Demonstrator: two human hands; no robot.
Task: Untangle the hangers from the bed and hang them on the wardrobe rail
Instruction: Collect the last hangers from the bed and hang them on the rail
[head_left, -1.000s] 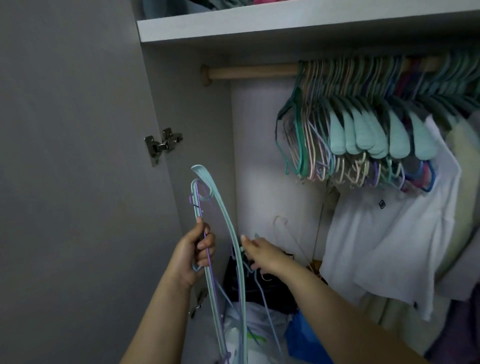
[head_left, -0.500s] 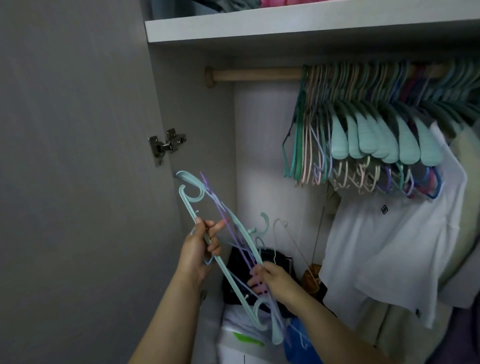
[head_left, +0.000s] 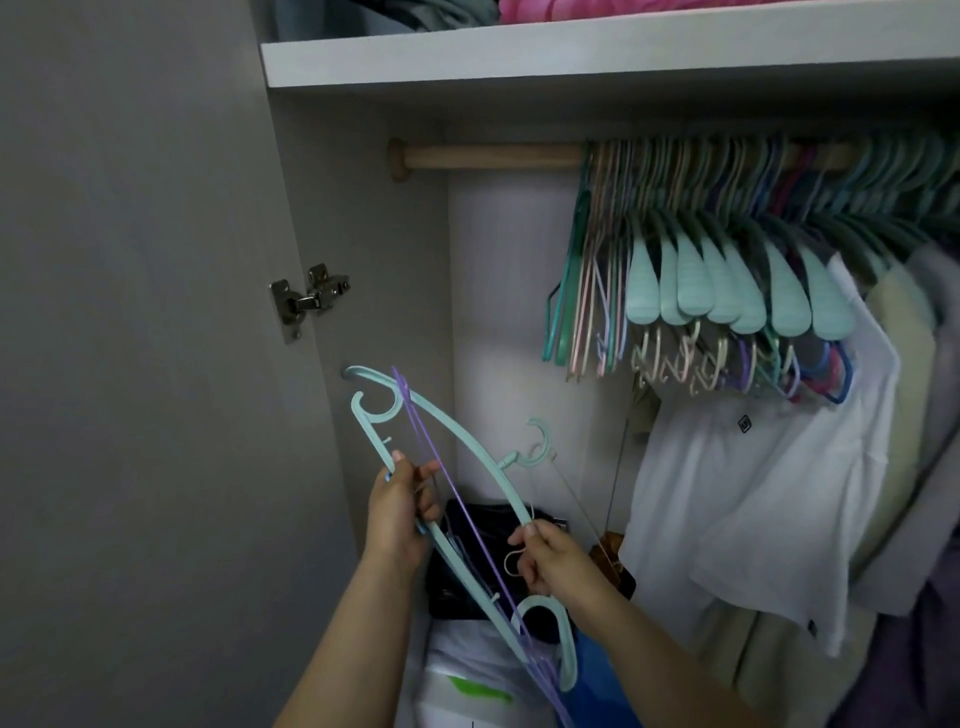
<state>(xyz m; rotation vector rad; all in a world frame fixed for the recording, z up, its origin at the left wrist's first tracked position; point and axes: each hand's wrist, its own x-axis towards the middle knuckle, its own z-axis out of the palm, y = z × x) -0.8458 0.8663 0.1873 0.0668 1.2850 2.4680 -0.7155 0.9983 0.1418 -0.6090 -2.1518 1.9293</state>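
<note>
**Tangled hangers held at the wardrobe's left edge, below the rail**

Nearest, two bare forearms reach up from the bottom of the view. The left hand (head_left: 397, 514) has its fingers curled round the straight bar of a mint hanger (head_left: 457, 441), thumb extended across thin purple hangers (head_left: 441, 478) that cross it. The right hand (head_left: 553, 564) pinches the curved arm of the same mint hanger lower down, and a pale wire loop sits by its fingers. The bundle lies tilted, its upper end near the left side wall (head_left: 363, 218), its lower end over a pile of bags and dark cloth (head_left: 483, 551) on the wardrobe floor. The mint hanger's hook (head_left: 537, 441) points right into the open gap.

Farther in, a metal hinge (head_left: 309, 299) sits on the open door's edge at left. A white T-shirt (head_left: 753, 509) hangs to the right, with paler garments beyond it.

Farthest and highest, the wooden rail (head_left: 493, 156) runs bare along its left stretch, from its wall socket to the first of the hung hangers (head_left: 717, 280), which crowd the rail rightward to the frame edge. Between the side wall and that first hanger the space is open. A white shelf (head_left: 571, 54) caps the rail just above.
</note>
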